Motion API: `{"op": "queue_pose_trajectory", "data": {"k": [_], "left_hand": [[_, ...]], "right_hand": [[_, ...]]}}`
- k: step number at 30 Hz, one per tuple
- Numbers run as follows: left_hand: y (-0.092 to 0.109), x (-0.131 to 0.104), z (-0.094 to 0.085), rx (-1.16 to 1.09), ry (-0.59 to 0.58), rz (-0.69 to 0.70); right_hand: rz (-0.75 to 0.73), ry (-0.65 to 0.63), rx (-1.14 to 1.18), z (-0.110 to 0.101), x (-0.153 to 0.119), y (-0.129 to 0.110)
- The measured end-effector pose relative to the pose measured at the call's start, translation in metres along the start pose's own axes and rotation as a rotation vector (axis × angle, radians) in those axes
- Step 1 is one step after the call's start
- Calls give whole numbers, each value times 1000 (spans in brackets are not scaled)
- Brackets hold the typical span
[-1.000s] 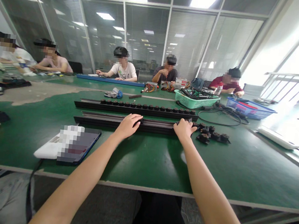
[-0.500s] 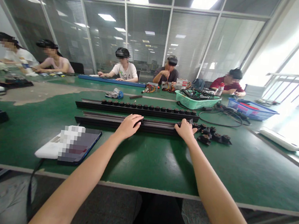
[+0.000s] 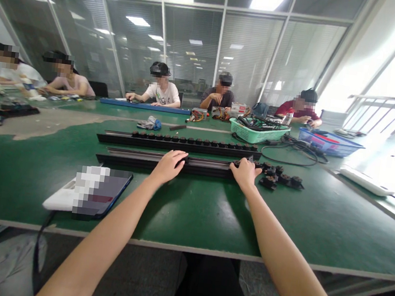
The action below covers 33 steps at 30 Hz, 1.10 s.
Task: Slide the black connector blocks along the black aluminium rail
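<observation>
"Hands?"
"Left hand [image 3: 170, 166] and right hand [image 3: 245, 173] both grasp the black rail [image 3: 207, 170] beneath them."
"And those small black parts [image 3: 296, 181]?"
"On the table [image 3: 192, 214], just right of the right hand."

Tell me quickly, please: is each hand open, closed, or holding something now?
Left hand: partly curled over the near black rail; firm grip cannot be told.
Right hand: partly curled near that rail's right end; whether it holds something cannot be told.
</observation>
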<state>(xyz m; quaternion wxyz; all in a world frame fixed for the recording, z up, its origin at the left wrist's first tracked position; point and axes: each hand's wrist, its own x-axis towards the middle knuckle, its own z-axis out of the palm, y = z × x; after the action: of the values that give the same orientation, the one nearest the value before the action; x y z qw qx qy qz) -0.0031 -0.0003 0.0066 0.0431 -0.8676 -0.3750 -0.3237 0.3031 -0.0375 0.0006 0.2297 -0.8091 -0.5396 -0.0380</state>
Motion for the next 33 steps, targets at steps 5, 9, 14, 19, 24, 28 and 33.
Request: {"op": "queue_pose_trajectory", "data": {"k": [5, 9, 14, 19, 24, 28, 33], "left_hand": [[1, 0, -1, 10, 0, 3], [0, -1, 0, 6, 2, -4], [0, 0, 1, -5, 3, -4], [0, 0, 0, -10, 6, -7], [0, 0, 1, -6, 4, -7], [0, 0, 0, -9, 1, -8], [1, 0, 0, -13, 0, -7]], "right_hand": [[18, 19, 10, 1, 2, 3], [38, 23, 10, 1, 5, 6], [49, 27, 14, 1, 6, 8], [50, 32, 27, 0, 5, 8], [61, 34, 37, 0, 6, 9], [66, 36, 47, -1, 5, 10], [68, 35, 42, -3, 3, 9]]}}
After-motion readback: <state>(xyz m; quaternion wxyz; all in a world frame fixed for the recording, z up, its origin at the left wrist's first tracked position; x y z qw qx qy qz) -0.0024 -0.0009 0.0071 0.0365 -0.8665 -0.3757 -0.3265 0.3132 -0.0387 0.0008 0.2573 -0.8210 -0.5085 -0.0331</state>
